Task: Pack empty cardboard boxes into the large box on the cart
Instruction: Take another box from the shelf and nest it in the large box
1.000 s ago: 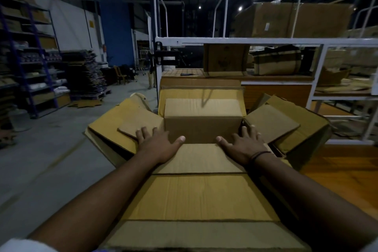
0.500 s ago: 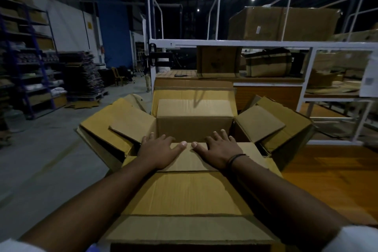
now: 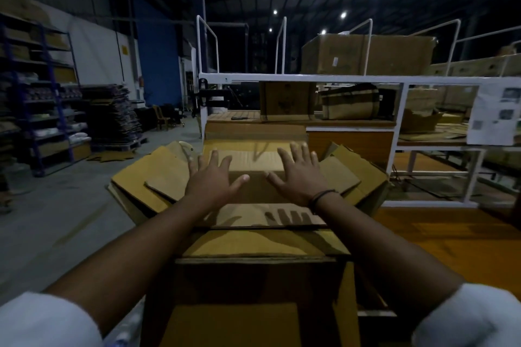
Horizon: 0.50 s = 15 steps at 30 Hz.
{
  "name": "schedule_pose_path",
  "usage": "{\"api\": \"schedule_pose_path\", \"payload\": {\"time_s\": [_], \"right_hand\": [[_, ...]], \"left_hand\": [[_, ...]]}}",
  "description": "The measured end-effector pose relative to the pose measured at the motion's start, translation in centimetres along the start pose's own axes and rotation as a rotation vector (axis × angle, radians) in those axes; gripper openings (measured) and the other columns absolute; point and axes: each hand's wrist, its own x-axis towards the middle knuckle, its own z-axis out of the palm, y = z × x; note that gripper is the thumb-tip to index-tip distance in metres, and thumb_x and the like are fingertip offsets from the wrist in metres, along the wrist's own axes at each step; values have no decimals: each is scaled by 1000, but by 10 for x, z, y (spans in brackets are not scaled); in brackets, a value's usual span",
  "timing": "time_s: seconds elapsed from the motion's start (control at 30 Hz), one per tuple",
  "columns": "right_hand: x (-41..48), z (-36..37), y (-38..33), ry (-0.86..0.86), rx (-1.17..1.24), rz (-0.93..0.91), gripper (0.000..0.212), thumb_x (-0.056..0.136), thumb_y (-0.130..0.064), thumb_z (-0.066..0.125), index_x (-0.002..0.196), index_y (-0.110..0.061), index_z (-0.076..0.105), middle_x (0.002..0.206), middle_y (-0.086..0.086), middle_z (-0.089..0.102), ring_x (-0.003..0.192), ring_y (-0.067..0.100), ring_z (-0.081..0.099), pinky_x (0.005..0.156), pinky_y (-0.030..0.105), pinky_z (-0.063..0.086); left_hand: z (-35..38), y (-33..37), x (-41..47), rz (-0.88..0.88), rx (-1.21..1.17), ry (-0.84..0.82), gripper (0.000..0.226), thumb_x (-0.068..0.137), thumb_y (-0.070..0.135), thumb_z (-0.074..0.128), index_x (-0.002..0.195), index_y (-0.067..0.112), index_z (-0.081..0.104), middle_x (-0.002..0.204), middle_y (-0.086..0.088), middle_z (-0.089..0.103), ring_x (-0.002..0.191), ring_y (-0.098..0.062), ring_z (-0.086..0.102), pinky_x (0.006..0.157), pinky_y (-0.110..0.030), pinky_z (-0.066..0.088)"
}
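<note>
The large open cardboard box (image 3: 158,175) stands straight ahead with its flaps spread out to left and right. Inside it sits a smaller closed box (image 3: 253,166) against the far wall. A flat cardboard piece (image 3: 262,217) lies in front of that box, with finger shadows on it. My left hand (image 3: 214,180) and my right hand (image 3: 298,175) hover above the smaller box, fingers spread and straight, holding nothing. More cardboard (image 3: 253,245) lies closer to me, below my forearms.
A white metal rack (image 3: 298,79) with boxes and a bundle stands behind the large box. An orange wooden surface (image 3: 439,239) lies to the right. Blue shelving (image 3: 50,98) and stacked flat cardboard (image 3: 112,115) line the left wall across grey floor.
Both hands lifted off the flat cardboard piece and moved forward and up over the smaller box. The camera moved back, showing more cardboard near me.
</note>
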Motion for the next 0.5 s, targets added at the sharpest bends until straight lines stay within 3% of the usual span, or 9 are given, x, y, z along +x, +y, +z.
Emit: {"api": "schedule_pose_path", "payload": {"time_s": [0.27,0.4,0.5], "right_hand": [[26,-73,7,444,-119,-78,83,100,-68,26,164,-17,12,170,18,0,156,38,-9,126,56,0],[27,-88,4,487,-123,-60,85,97,-69,24,163,-17,14,170,20,4,156,41,-4,125,59,4],[20,-88,2,482,-123,-51,86,96,-69,21,163,-16,15,170,21,5,156,40,-5,125,59,4]], "left_hand": [[-87,31,23,88,76,361,89,96,79,21,166,24,10,172,-17,-7,156,-46,-6,124,-61,-8],[-113,36,29,119,115,492,92,94,80,17,165,23,12,172,-18,-6,156,-48,-2,124,-64,-4],[-115,33,26,115,146,498,91,94,80,18,165,22,12,172,-19,-6,156,-48,-1,124,-64,-2]]}}
